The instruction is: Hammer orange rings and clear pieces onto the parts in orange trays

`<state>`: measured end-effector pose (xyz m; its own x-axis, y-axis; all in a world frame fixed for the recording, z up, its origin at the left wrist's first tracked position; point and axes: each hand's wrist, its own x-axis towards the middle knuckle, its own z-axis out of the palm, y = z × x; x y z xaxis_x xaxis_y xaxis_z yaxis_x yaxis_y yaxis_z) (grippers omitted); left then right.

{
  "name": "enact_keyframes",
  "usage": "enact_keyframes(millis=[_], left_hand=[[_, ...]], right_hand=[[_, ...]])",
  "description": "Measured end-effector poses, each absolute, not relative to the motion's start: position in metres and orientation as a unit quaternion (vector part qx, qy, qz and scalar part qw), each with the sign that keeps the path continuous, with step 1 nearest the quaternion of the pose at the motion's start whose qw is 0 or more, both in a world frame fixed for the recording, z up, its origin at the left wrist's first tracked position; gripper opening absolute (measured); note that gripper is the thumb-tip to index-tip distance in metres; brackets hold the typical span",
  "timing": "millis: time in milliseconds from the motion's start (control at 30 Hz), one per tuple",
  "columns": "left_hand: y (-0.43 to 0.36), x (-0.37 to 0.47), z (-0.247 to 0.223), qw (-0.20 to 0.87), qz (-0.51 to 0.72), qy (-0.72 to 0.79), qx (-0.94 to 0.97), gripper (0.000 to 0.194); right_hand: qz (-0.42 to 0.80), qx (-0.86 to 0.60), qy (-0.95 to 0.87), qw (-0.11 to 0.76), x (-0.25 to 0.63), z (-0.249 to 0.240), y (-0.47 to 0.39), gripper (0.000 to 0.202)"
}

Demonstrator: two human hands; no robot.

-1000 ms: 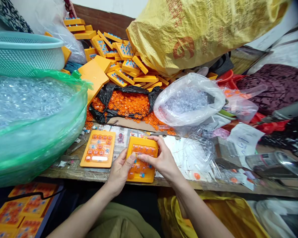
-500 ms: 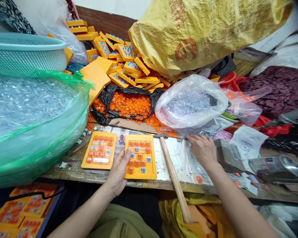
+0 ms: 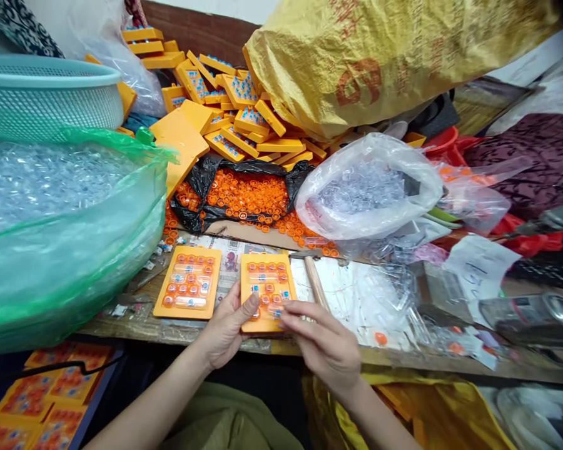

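Head view: my left hand (image 3: 228,325) is closed on the left side of the orange panel (image 3: 258,257), thumb over its lower-left edge, fingers partly hidden. Panel lies near the bench's (image 3: 122,325) front edge, roughly mid-length, caps up. My right hand (image 3: 326,344) is half curled, fingertips at the panel's lower-right part, beside a clear piece (image 3: 276,309); thumb hidden, so can't tell if it's pinched or just pressed. Some blue-centred spots, one being a blue switch (image 3: 256,289) by my left thumb, show no orange cap. Step in hand, my read: a clear piece being seated over the panel's lower-right part. That move calls for a firm left hold, the piece lined up square, then even fingertip pressure; off-centre, it could tilt or slip. Second panel (image 3: 182,312) sits flat to the left, just beside, near the same front edge, with its rows filled by orange caps and long clear ones. Black bag (image 3: 204,178) of orange caps is behind, toward the bench's back; white bag (image 3: 347,231) of clear pieces is to its right. Wooden handle (image 3: 316,281) lies right of the held panel, partly behind my right hand.
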<state>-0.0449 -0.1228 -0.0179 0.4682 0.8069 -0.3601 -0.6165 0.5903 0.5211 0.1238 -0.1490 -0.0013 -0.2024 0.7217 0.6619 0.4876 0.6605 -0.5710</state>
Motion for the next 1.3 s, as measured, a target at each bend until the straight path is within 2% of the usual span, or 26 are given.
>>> enact_keyframes(millis=[133, 367, 533, 667, 833, 967, 1033, 1200, 1300], left_hand=[[-0.123, -0.045, -0.019, 0.843, 0.421, 0.294, 0.157, 0.069], [-0.123, -0.045, -0.013, 0.84, 0.422, 0.299, 0.162, 0.067], [-0.125, -0.043, -0.014, 0.822, 0.437, 0.307, 0.197, 0.068], [-0.128, -0.04, -0.015, 0.783, 0.462, 0.34, 0.242, 0.07], [-0.13, -0.037, -0.017, 0.737, 0.487, 0.37, 0.288, 0.067], [-0.132, -0.037, -0.018, 0.727, 0.483, 0.382, 0.305, 0.068], [-0.132, -0.038, -0.017, 0.723, 0.477, 0.386, 0.318, 0.068], [-0.133, -0.04, -0.016, 0.701, 0.487, 0.392, 0.344, 0.06], [-0.133, -0.039, -0.018, 0.704, 0.496, 0.386, 0.332, 0.06]], right_hand=[[0.093, -0.354, -0.804, 0.469, 0.122, -0.012, -0.144, 0.043], [0.165, -0.419, -0.744, 0.494, 0.127, -0.013, -0.146, 0.043], [0.124, -0.429, -0.764, 0.466, 0.126, -0.014, -0.147, 0.044], [0.126, -0.455, -0.741, 0.478, 0.122, -0.02, -0.152, 0.048], [0.23, -0.583, -0.581, 0.519, 0.122, -0.022, -0.154, 0.041], [0.465, -0.576, -0.468, 0.481, 0.124, -0.015, -0.146, 0.063], [0.556, -0.537, -0.442, 0.454, 0.122, -0.015, -0.144, 0.06], [0.532, -0.53, -0.453, 0.48, 0.113, -0.019, -0.145, 0.044], [0.52, -0.528, -0.53, 0.413, 0.125, -0.011, -0.133, 0.045]])
